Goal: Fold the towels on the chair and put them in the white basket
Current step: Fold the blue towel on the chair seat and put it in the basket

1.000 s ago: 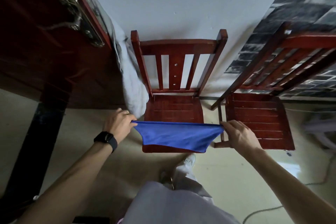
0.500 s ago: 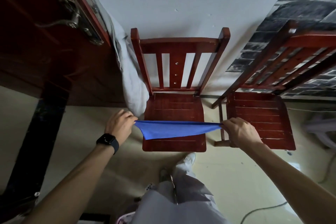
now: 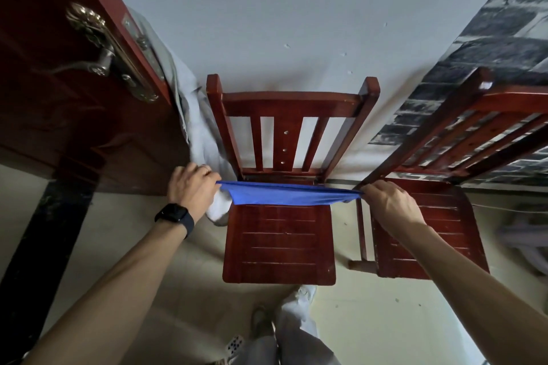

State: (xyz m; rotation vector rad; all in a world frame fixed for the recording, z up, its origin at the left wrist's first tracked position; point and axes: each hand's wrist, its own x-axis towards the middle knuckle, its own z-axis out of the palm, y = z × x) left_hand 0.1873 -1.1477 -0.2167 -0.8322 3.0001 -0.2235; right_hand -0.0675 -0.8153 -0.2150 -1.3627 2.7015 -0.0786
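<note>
Towel (image 3: pixel 284 195) was sagging in a loose belly over the chair's (image 3: pixel 278 243) front edge a second ago; now it's pulled taut into a thin flat band across the rear of the seat, just in front of the backrest. Both hands have travelled toward the backrest with it. Left hand (image 3: pixel 192 188) pinches the towel's end just off the chair's left side, fingers curled round the edge; right hand (image 3: pixel 388 204) pinches the other end just off the chair's right side, over the gap to the second chair (image 3: pixel 427 234). Can't tell if the towel touches the seat or hangs just above it. Reads as stretching it flat to lay on the seat for the first fold, so folding is barely begun. Basket not in view. Grey cloth (image 3: pixel 195 133) hangs left of the chair by the door (image 3: pixel 59 98).
</note>
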